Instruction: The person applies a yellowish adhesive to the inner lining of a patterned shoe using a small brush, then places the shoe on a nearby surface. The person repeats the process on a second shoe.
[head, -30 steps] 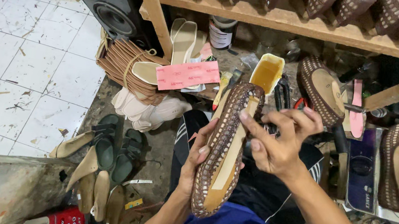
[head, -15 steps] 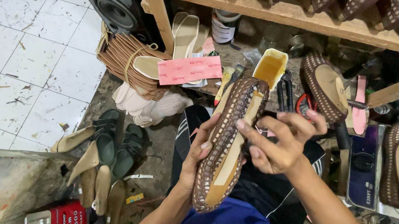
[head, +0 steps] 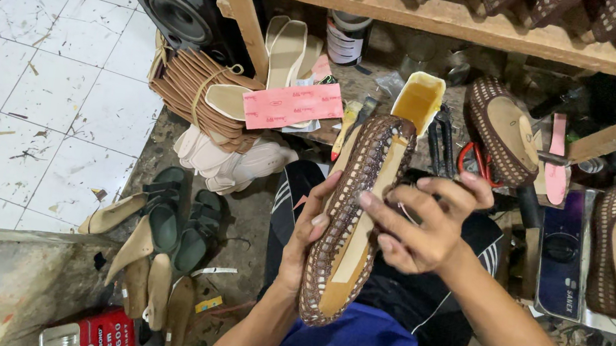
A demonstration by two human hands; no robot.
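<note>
Here, woven brown shoe [head: 349,218], tan insole.

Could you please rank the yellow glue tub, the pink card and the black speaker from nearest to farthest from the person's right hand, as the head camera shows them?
From the right hand:
1. Yellow glue tub, just above it, beyond the shoe's toe.
2. Pink card, up and to the left, on the insole stack.
3. Black speaker, farthest, at top left.
</note>
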